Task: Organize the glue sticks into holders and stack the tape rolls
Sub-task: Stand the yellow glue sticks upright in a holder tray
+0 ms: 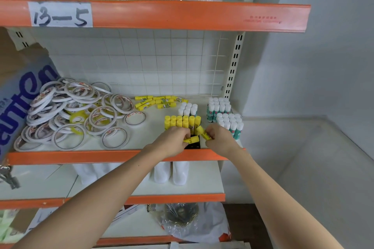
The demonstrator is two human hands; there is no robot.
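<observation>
glue stick point(191, 139) being pinched by curled left hand point(174, 141) fingers over black holder point(192, 144) at shelf front | second stick point(204, 134) being gripped by right hand point(219, 137) | judged light, rigid, smooth plastic; best being held mid-barrel | tape rolls point(77, 111) lying unstacked

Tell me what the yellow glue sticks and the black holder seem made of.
Yellow glue sticks: apparently smooth plastic, with evenly coloured, faintly glossy tubes and caps. Black holder: probably moulded plastic, dark and matte with round sockets; it is mostly hidden, so uncertain.
</observation>
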